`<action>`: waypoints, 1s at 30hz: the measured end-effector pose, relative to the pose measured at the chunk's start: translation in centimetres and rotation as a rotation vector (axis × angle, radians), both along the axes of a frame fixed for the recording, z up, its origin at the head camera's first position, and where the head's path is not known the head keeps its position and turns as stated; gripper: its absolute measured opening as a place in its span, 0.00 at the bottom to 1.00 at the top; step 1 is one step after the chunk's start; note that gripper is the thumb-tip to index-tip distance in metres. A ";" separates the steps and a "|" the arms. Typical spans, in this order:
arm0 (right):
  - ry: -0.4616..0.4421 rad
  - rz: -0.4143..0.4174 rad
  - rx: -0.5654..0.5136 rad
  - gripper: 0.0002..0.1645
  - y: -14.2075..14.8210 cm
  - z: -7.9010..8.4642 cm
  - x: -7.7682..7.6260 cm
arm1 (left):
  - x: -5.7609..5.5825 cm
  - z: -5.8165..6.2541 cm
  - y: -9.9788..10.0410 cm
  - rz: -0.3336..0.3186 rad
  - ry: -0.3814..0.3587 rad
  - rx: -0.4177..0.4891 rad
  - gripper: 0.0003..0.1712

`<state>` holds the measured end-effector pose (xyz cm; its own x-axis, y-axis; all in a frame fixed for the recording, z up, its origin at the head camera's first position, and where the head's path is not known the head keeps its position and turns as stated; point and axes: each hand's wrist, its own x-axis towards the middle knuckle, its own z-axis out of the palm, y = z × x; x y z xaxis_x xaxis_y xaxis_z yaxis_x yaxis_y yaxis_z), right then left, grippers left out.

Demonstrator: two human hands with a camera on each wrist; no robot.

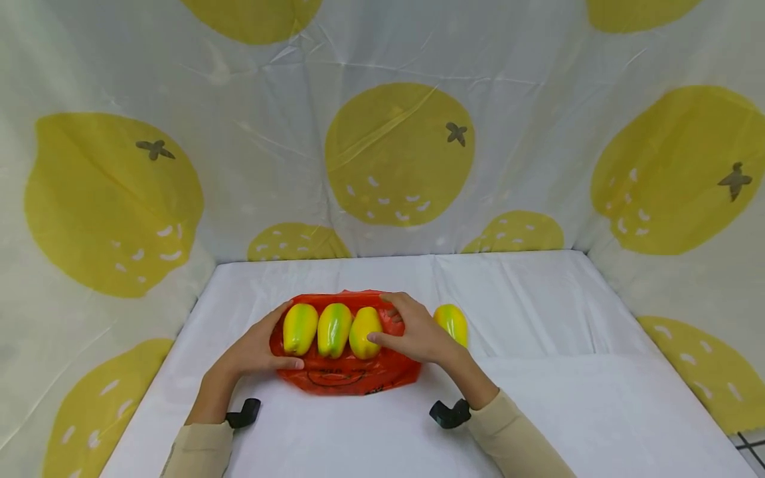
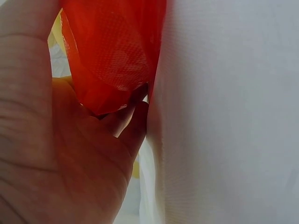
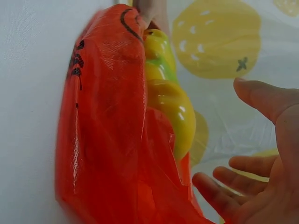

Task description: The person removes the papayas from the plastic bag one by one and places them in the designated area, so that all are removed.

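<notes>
A red plastic bag (image 1: 335,380) lies on the white cloth, dark markings on its front. On it, side by side, are three glossy yellow-green papaya-like fruits: a left one (image 1: 300,330), a middle one (image 1: 334,330) and a right one (image 1: 365,333). My left hand (image 1: 258,343) holds the bag's left end, thumb in front and fingers behind; the left wrist view shows red plastic (image 2: 112,51) between them. Over the bag's right side, my right hand (image 1: 416,330) has its fingers spread. In the right wrist view that hand (image 3: 261,182) holds nothing and stands apart from the fruit (image 3: 180,109).
Another yellow fruit (image 1: 451,323) lies on the white tablecloth (image 1: 538,392) just beyond my right hand. A pale curtain (image 1: 269,153) printed with large lemons encloses the back and sides. Black wrist devices (image 1: 244,413) sit at both sleeves.
</notes>
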<state>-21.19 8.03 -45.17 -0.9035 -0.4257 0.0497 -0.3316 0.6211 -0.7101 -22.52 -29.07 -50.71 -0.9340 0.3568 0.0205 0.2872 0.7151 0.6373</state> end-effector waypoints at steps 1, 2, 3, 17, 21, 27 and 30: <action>0.004 -0.003 0.022 0.53 0.0 0.0 -0.1 | -0.1 0.0 0.0 0.002 0.000 -0.004 0.76; 0.004 -0.003 0.043 0.54 -0.1 -0.1 -0.1 | -0.1 0.0 0.0 0.002 0.001 -0.008 0.76; 0.003 -0.002 0.062 0.54 -0.2 -0.2 -0.2 | -0.2 0.0 0.0 0.004 0.000 -0.009 0.76; -0.082 -0.034 0.076 0.61 -1.4 -1.9 -0.7 | -0.1 0.0 -0.1 -0.008 0.014 0.023 0.75; -0.103 -0.031 0.069 0.65 -1.7 -2.3 -0.7 | -0.2 -0.2 -0.1 -0.007 0.009 0.014 0.75; -0.118 -0.040 0.074 0.69 -2.3 -2.8 -0.8 | -0.1 -0.3 -0.1 -0.011 0.020 0.006 0.74; -0.116 -0.045 0.077 0.70 -2.6 -3.0 -0.9 | -0.1 -0.2 -0.2 -0.012 0.017 0.003 0.75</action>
